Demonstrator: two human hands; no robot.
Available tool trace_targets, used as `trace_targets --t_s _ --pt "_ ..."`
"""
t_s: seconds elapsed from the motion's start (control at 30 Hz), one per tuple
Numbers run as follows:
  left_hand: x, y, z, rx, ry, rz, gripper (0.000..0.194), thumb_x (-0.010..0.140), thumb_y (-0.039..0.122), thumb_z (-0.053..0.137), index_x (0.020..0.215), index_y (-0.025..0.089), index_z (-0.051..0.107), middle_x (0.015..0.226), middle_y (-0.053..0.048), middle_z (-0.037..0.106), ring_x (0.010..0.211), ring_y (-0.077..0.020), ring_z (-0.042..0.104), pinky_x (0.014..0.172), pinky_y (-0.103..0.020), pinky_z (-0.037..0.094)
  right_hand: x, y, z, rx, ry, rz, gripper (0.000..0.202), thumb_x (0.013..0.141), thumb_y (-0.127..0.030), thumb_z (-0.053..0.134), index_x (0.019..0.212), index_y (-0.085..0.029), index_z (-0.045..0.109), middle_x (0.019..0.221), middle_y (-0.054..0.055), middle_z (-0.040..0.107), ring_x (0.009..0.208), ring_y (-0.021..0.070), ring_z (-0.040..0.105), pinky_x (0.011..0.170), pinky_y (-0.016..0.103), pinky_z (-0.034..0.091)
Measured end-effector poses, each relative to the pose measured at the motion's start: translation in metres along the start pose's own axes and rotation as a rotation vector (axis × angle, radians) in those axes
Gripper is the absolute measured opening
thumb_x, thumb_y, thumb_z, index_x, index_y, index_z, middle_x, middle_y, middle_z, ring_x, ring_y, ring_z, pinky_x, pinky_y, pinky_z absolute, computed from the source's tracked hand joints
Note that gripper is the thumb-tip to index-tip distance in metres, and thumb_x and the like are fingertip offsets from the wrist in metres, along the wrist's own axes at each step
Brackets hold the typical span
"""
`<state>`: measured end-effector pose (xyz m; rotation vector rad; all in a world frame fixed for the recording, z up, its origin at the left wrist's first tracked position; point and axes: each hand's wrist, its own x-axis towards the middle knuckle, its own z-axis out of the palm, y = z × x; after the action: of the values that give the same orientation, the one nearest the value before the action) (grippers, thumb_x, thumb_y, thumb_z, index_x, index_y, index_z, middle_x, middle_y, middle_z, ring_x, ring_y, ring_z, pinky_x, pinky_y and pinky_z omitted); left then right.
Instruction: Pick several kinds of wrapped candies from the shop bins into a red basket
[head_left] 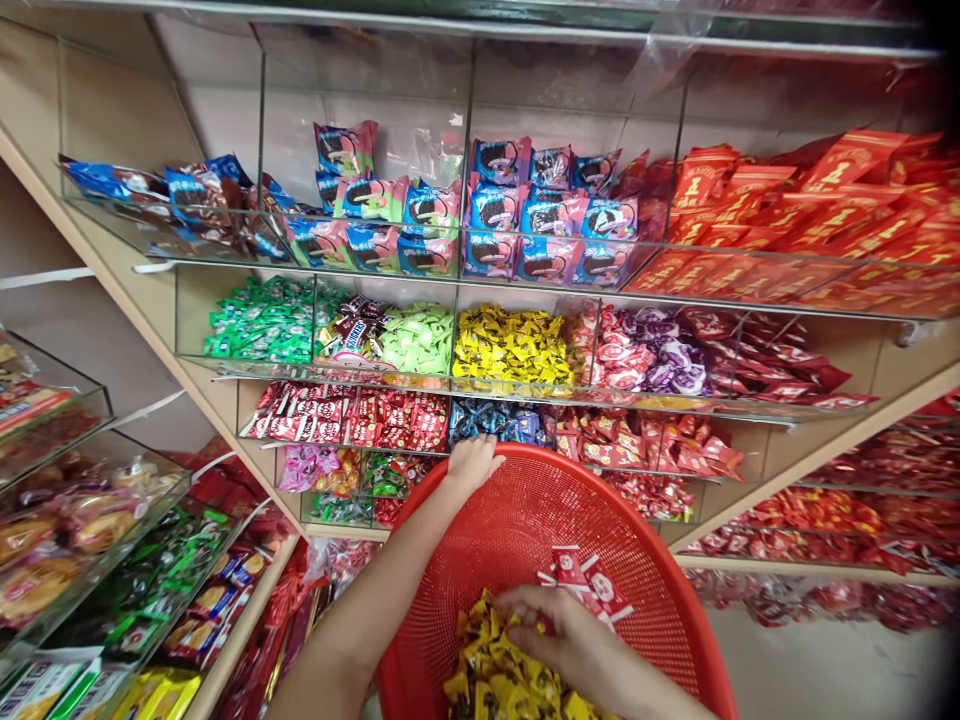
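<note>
A large red plastic basket point(645, 530) with mesh walls stands in front of me. My left hand point(474, 465) is closed over its far rim. Inside the basket, my right hand point(551, 620) hovers at or touches a heap of yellow-wrapped candies point(495, 665); its fingers are loosely curved and apart, with no candy plainly held. Several red-and-white wrapped packets point(589, 580) lie against the basket's inner wall, just beyond the right hand.
Tiered shelves with clear dividers face me. They hold yellow candies point(514, 350), green candies point(259, 320), blue-pink cookie packs point(499, 205) and red-orange packets point(817, 200). At left, another slanted shelf point(97, 570) holds packaged snacks; more red packets point(810, 515) are at right.
</note>
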<state>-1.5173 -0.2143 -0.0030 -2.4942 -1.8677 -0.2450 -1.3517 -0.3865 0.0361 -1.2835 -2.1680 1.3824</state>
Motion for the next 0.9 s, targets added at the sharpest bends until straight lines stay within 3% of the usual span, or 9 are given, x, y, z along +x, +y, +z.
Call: trace_targets --t_s 0.13,0.2,0.27,0.43,0.57,0.67,0.73,0.8,0.9 --pt "0.001 0.0 0.001 0.006 0.007 0.001 0.037 0.084 0.046 0.036 0.105 0.017 0.048 0.101 -0.009 0.06 0.087 -0.0198 0.059 0.072 -0.03 0.045 -0.007 -0.002 0.019 -0.073 -0.15 0.005 0.033 0.071 -0.029 0.057 0.104 -0.026 0.061 0.086 0.001 0.066 0.077 0.0163 0.058 0.069 0.023 0.043" --pt "0.001 0.0 0.001 0.011 0.013 0.001 0.037 0.085 0.046 0.036 0.103 0.017 0.048 0.099 -0.009 0.06 0.088 -0.0201 0.059 0.071 -0.03 0.045 -0.009 -0.004 0.023 -0.095 -0.213 -0.088 0.037 0.068 -0.033 0.062 0.105 -0.025 0.061 0.095 0.003 0.065 0.088 0.0192 0.057 0.076 0.025 0.043" --pt "0.001 0.0 0.001 0.013 0.016 0.003 0.037 0.085 0.046 0.035 0.102 0.017 0.048 0.098 -0.009 0.06 0.087 -0.02 0.059 0.071 -0.03 0.045 -0.007 -0.011 0.017 -0.137 -0.183 -0.174 0.042 0.069 -0.036 0.063 0.108 -0.024 0.058 0.109 0.007 0.059 0.102 0.022 0.052 0.087 0.029 0.04" --pt "-0.001 -0.001 0.0 -0.001 -0.009 -0.011 0.036 0.085 0.044 0.036 0.106 0.017 0.048 0.102 -0.01 0.06 0.088 -0.0193 0.059 0.072 -0.029 0.045 0.019 -0.049 -0.039 -0.245 0.141 -0.382 0.032 0.08 -0.026 0.049 0.111 -0.023 0.054 0.112 0.008 0.054 0.105 0.0189 0.049 0.091 0.035 0.04" --pt "-0.002 0.0 -0.001 -0.001 0.004 -0.023 0.036 0.086 0.043 0.034 0.108 0.018 0.048 0.102 -0.009 0.06 0.09 -0.0199 0.059 0.074 -0.03 0.045 0.074 -0.09 -0.105 -0.296 0.443 -0.606 0.024 0.081 -0.02 0.046 0.103 -0.02 0.055 0.102 0.006 0.057 0.095 0.0162 0.052 0.087 0.035 0.041" --pt "-0.001 0.0 0.0 0.009 0.038 -0.022 0.037 0.084 0.044 0.038 0.106 0.016 0.049 0.101 -0.009 0.06 0.089 -0.0204 0.059 0.073 -0.03 0.045 0.128 -0.109 -0.142 -0.339 0.595 -0.539 0.023 0.077 -0.023 0.052 0.098 -0.016 0.057 0.097 0.007 0.057 0.082 0.0151 0.055 0.077 0.031 0.044" --pt "-0.001 0.0 0.001 0.011 0.047 -0.024 0.035 0.084 0.044 0.039 0.103 0.016 0.05 0.098 -0.009 0.061 0.088 -0.02 0.059 0.072 -0.03 0.046 0.162 -0.114 -0.154 -0.401 0.651 -0.442 0.026 0.075 -0.026 0.054 0.099 -0.015 0.057 0.099 0.008 0.057 0.082 0.0156 0.055 0.08 0.032 0.042" --pt "-0.001 -0.001 0.003 0.012 0.047 -0.029 0.034 0.084 0.044 0.039 0.103 0.017 0.05 0.098 -0.008 0.061 0.087 -0.0197 0.059 0.072 -0.03 0.046 0.19 -0.117 -0.157 -0.465 0.667 -0.314 0.034 0.073 -0.031 0.056 0.103 -0.015 0.056 0.103 0.01 0.054 0.091 0.0191 0.053 0.085 0.034 0.039" --pt "-0.001 -0.001 0.004 0.011 0.043 -0.041 0.034 0.084 0.044 0.039 0.104 0.017 0.049 0.098 -0.008 0.061 0.087 -0.0192 0.059 0.072 -0.03 0.046 0.215 -0.121 -0.152 -0.511 0.583 -0.149 0.052 0.066 -0.038 0.06 0.113 -0.017 0.052 0.108 0.011 0.049 0.103 0.0242 0.048 0.087 0.035 0.037"
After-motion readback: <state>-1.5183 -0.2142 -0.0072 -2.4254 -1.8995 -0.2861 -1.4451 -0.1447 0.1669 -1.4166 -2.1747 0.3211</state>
